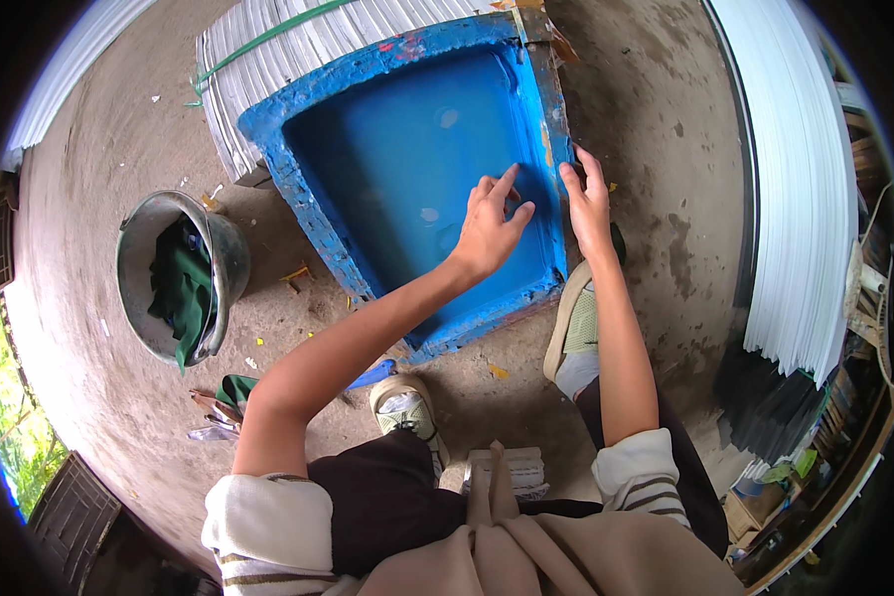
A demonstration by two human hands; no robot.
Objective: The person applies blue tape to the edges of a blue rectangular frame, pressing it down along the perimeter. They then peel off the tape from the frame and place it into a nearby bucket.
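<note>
Small print workshop, semi-open. Bare stained concrete floor (656,129). Blue ink-caked screen frame (417,169) resting on strapped sheet bundle (258,60). Tall white sheet stack (800,179) at right. Metal bucket (223,263) holding green rag (181,283). Cluttered shelf (824,437) lower right, dark crate (65,507) lower left, greenery past left edge.

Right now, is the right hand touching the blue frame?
Touching. The head view shows the right hand with its fingers laid on the right rail of the blue frame.
</note>
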